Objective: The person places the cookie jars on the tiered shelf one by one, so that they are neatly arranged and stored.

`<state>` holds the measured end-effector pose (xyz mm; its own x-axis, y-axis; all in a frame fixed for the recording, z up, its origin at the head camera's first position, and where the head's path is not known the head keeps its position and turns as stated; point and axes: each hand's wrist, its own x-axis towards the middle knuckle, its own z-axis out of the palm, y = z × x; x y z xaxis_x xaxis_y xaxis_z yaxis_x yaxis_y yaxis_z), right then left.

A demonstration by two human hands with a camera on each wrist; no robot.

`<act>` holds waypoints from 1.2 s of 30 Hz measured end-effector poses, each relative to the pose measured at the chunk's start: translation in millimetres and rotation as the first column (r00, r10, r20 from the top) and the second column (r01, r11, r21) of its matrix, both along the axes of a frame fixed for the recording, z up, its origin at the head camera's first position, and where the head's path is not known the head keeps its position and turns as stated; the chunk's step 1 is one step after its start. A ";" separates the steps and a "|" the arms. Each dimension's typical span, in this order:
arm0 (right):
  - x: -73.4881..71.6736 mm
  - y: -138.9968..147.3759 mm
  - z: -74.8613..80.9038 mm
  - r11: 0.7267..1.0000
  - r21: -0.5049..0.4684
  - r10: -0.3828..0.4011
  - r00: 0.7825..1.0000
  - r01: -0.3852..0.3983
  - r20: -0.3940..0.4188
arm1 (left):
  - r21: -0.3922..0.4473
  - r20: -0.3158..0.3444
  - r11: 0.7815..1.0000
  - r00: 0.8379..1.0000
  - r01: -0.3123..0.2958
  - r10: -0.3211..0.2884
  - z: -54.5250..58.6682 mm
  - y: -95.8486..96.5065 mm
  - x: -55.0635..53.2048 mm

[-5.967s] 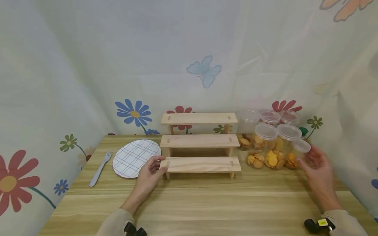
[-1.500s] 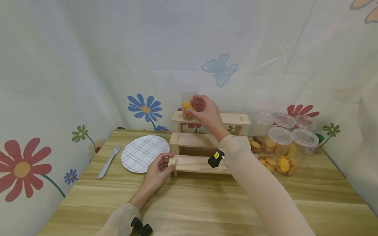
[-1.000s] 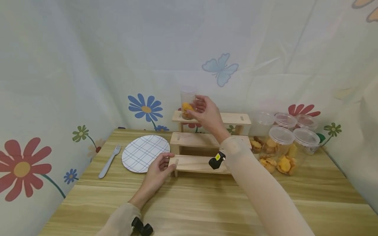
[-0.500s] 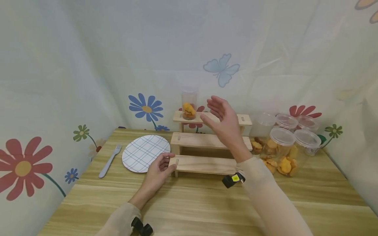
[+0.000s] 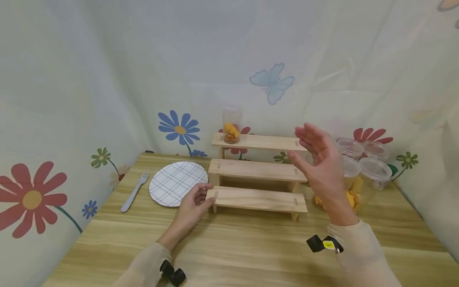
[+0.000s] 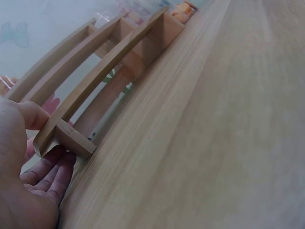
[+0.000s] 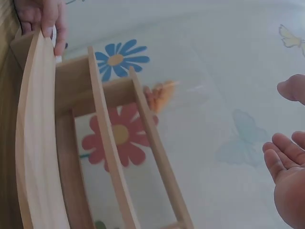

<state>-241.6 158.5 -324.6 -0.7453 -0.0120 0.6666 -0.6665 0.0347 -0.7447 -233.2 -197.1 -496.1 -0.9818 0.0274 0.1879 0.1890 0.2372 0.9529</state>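
A three-tier wooden display stand (image 5: pixel 258 169) is on the wood-grain table. My left hand (image 5: pixel 190 209) grips the left end of its lowest tier; the left wrist view has the thumb over the board and fingers (image 6: pixel 59 176) below it by the leg. On the left of the top tier stands a clear lidded jar (image 5: pixel 232 119) with yellow-orange snack pieces in it. My right hand (image 5: pixel 324 171) is in the air off the stand's right end, fingers apart and empty. Behind it, partly covered, several similar lidded jars (image 5: pixel 375 169) stand together.
Left of the stand lies a white plate (image 5: pixel 175 185) with a blue grid pattern, with a pale fork (image 5: pixel 134 193) farther left. A curtain (image 5: pixel 179 59) printed with flowers and butterflies hangs behind the table (image 5: pixel 229 251).
My right hand took a small jar from the group at right to the top tier's left end, let go of it and moved back right. The left hand kept its hold on the stand.
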 end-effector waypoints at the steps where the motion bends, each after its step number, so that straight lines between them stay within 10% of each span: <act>1: 3.0 7.2 1.1 1.000 -0.026 0.001 1.000 -0.001 -0.016 | -0.001 -0.001 1.000 1.000 0.002 -0.002 0.7 0.1 -0.2; 13: 26.5 96.3 -1.2 0.975 -0.122 -0.193 0.979 0.184 -0.064 | -0.008 0.005 1.000 1.000 -0.004 0.004 1.2 -0.4 -2.0; 19: 34.3 137.1 -16.9 0.883 0.074 -0.465 0.885 0.464 0.001 | -0.014 0.017 1.000 1.000 -0.005 0.005 -1.3 -0.7 -1.4; 25: 33.1 167.0 -38.0 0.801 0.186 -0.589 0.805 0.569 0.074 | -0.010 0.006 1.000 1.000 -0.002 0.002 -0.4 -0.3 -1.5; 36: 17.2 202.3 -94.9 0.887 0.145 -0.461 0.820 0.438 0.338 | -0.012 0.007 1.000 1.000 0.003 -0.003 -1.4 -0.5 -1.7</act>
